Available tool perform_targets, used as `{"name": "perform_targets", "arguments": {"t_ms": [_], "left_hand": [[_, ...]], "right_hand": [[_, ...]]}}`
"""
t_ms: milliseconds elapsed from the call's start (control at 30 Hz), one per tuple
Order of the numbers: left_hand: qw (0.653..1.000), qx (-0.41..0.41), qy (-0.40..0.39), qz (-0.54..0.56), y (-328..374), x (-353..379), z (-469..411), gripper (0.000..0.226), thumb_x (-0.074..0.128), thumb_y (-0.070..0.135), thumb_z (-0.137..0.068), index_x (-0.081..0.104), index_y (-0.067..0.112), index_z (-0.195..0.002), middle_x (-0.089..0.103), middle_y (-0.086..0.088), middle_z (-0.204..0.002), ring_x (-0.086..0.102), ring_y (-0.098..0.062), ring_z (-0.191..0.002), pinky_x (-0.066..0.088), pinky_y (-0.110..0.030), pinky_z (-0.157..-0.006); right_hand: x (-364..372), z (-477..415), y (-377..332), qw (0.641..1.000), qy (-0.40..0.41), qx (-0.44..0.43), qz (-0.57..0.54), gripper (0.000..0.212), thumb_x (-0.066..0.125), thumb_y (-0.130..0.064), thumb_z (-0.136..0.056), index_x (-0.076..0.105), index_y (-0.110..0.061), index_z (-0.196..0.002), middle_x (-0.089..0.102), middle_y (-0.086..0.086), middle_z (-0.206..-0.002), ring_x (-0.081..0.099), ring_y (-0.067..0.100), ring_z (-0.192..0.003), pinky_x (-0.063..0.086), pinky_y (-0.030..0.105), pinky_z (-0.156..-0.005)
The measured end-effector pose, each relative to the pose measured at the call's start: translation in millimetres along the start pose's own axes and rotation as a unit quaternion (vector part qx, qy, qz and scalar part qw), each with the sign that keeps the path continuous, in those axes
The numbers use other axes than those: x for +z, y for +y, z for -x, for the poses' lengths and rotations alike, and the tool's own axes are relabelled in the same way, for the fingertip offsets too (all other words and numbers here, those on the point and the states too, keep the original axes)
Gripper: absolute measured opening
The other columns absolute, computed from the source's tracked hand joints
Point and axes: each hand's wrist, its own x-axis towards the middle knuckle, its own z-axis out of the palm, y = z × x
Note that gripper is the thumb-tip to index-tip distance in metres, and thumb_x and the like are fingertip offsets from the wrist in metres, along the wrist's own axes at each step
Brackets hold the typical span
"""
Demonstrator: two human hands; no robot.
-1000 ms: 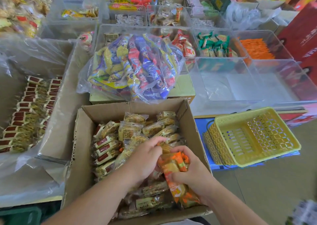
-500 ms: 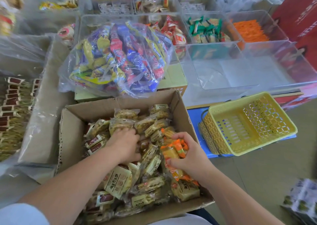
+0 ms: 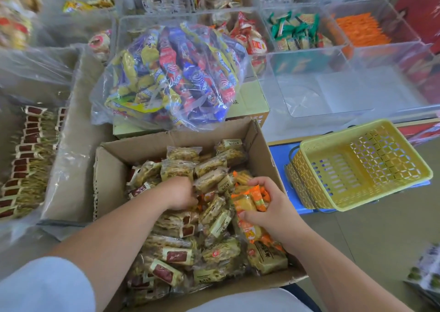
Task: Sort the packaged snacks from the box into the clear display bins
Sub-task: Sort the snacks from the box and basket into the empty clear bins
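1. Lined carton (image 3: 71, 149), far left: red-labelled packets (image 3: 26, 159) lie inside it in neat rows.
2. Cardboard box (image 3: 112, 168), centre: open at the top and filled with a loose pile of beige snack packets (image 3: 209, 166) lying at mixed angles.
3. Left hand (image 3: 181, 193): the forearm enters from the lower left and runs diagonally up to the middle of the box. The hand is palm down. Its fingers curl down into the pile with the tips buried, so whether they hold a packet cannot be determined.
4. Clear bag (image 3: 176, 73): full of blue, red and yellow snacks, resting on a closed carton just behind the box.
5. Orange packets (image 3: 247, 204): a small bundle at the right side of the box, just above the pile. The long axis runs far to near, with the near ends pointing back toward the person.
6. Right hand (image 3: 269, 207): the forearm enters from the lower right. The fingers curl over the top of the orange packets, and the thumb pinches the bundle from its left side.
7. Clear bin (image 3: 333, 85): behind and right of the box.
8. Yellow basket (image 3: 357, 166): right of the box, tilted, resting on a blue surface.
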Motion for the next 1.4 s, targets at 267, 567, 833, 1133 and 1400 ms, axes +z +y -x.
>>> {"name": "perform_targets", "arguments": {"t_ms": [267,567,833,1133,1400], "left_hand": [[0.992,0.011,0.053,-0.112,-6.5,31.8,-17.6,0.107,0.09,0.058,-0.06,0.044,0.02,-0.149,0.055,-0.005,-0.128,0.057,-0.027,-0.115,0.054,-0.037,-0.093],[0.979,-0.015,-0.01,-0.203,4.6,32.5,-20.8,0.099,0.081,0.061,-0.073,0.046,0.012,-0.152,0.03,-0.015,-0.158,0.034,-0.038,-0.142,0.037,-0.05,-0.117],[0.973,0.081,0.002,-0.217,-1.7,32.0,-23.2,0.059,0.079,0.046,-0.082,0.064,0.017,-0.131,0.065,-0.004,-0.123,0.065,-0.023,-0.104,0.058,-0.037,-0.092],[0.955,0.079,-0.111,-0.262,-1.1,28.5,-39.4,0.068,0.08,0.056,-0.08,0.066,0.017,-0.133,0.067,0.0,-0.122,0.065,-0.02,-0.107,0.057,-0.033,-0.092],[0.935,0.118,-0.052,-0.33,-1.4,44.0,-43.9,0.108,0.088,0.063,-0.065,0.04,0.021,-0.153,0.053,-0.005,-0.148,0.058,-0.028,-0.126,0.057,-0.042,-0.096]], "right_hand": [[0.9,-1.1,5.5,1.0,0.007,-0.002,0.006,0.074,0.089,-0.039,-0.055,0.054,-0.049,-0.12,0.074,-0.012,-0.098,0.073,0.012,-0.086,0.063,0.046,-0.078],[2.7,-0.9,5.9,1.0,0.008,0.005,-0.003,0.074,0.09,-0.039,-0.057,0.053,-0.051,-0.12,0.074,-0.014,-0.1,0.074,0.009,-0.084,0.064,0.043,-0.074],[1.9,-0.1,5.4,1.0,0.008,0.0,0.003,0.069,0.089,-0.029,-0.064,0.053,-0.049,-0.118,0.074,-0.013,-0.099,0.073,0.009,-0.085,0.062,0.04,-0.076],[1.7,0.3,5.0,1.0,0.01,0.003,0.005,0.067,0.09,-0.021,-0.067,0.055,-0.047,-0.117,0.074,-0.009,-0.101,0.073,0.015,-0.089,0.061,0.048,-0.084],[2.3,-0.6,6.1,1.0,0.006,0.008,-0.012,0.066,0.09,-0.017,-0.07,0.055,-0.046,-0.118,0.074,-0.009,-0.1,0.074,0.016,-0.087,0.062,0.04,-0.075]]}}
